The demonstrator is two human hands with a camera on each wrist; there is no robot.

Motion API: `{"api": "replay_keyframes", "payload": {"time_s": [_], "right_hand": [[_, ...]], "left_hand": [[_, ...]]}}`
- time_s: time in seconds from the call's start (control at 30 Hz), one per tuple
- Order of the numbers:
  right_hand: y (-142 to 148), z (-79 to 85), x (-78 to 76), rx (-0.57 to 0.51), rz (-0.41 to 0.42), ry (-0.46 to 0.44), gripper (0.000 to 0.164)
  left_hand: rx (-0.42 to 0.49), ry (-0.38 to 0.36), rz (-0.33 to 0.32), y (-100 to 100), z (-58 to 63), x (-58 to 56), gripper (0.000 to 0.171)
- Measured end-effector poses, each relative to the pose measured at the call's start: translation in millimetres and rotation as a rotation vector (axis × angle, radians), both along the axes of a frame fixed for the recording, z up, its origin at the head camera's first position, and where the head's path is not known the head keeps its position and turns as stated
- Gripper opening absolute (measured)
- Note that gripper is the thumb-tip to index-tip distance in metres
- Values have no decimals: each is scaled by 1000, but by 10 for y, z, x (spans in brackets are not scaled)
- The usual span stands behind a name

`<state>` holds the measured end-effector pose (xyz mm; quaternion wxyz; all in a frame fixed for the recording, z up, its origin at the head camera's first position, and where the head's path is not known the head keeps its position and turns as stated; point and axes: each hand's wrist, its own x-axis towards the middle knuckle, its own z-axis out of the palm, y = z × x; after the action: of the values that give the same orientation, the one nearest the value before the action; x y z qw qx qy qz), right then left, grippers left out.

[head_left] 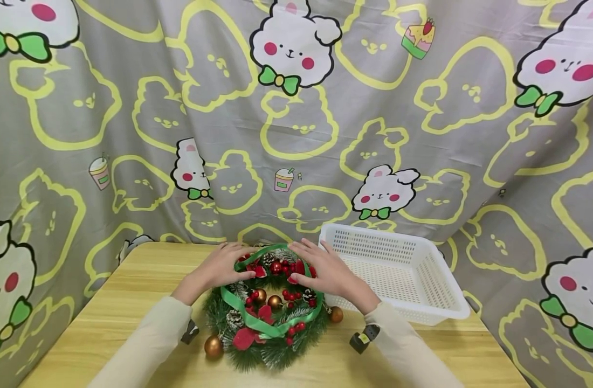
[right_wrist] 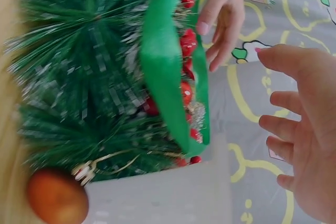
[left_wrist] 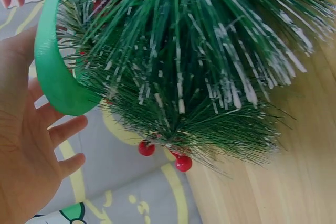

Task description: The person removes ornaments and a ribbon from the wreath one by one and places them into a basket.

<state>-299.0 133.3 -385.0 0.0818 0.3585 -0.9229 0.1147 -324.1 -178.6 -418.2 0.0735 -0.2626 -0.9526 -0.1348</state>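
A green wreath (head_left: 282, 353) with snowy tips, red berries, pinecones and copper balls lies on the table. A loop of green ribbon (head_left: 264, 327) lies over its top. My left hand (head_left: 223, 267) is at the wreath's far left, fingers extended; in the left wrist view the ribbon (left_wrist: 47, 51) crosses in front of that hand (left_wrist: 23, 145). On the far right of the wreath is my right hand (head_left: 328, 269), its fingers spread. The right wrist view shows this hand (right_wrist: 310, 124) apart from the ribbon (right_wrist: 163, 56), gripping nothing.
A white perforated basket (head_left: 452, 312) stands right of the wreath, close to my right forearm. Copper balls hang at the wreath's left (head_left: 213, 347) and right (head_left: 336, 314) edges. Behind the wooden table (head_left: 107, 307) hangs a grey patterned curtain (head_left: 301, 178).
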Motion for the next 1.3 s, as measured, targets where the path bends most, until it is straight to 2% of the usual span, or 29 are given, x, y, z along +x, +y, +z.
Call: {"api": "replay_keyframes", "payload": {"time_s": [0.43, 0.77, 0.93, 1.1, 1.3], "right_hand": [[215, -182, 130, -38, 99, 150, 57], [387, -339, 222, -159, 280, 403, 54], [477, -399, 285, -215, 355, 477, 50], [563, -438, 353, -232, 368, 499, 42], [651, -478, 447, -216, 340, 512, 39]], "left_hand": [[14, 16, -7, -15, -63, 13, 62], [-2, 25, -15, -36, -89, -18, 55], [-22, 35, -33, -57, -91, -22, 50], [-29, 55, -46, -85, -80, -27, 46], [-22, 63, -55, -121, -91, -49, 44]]}}
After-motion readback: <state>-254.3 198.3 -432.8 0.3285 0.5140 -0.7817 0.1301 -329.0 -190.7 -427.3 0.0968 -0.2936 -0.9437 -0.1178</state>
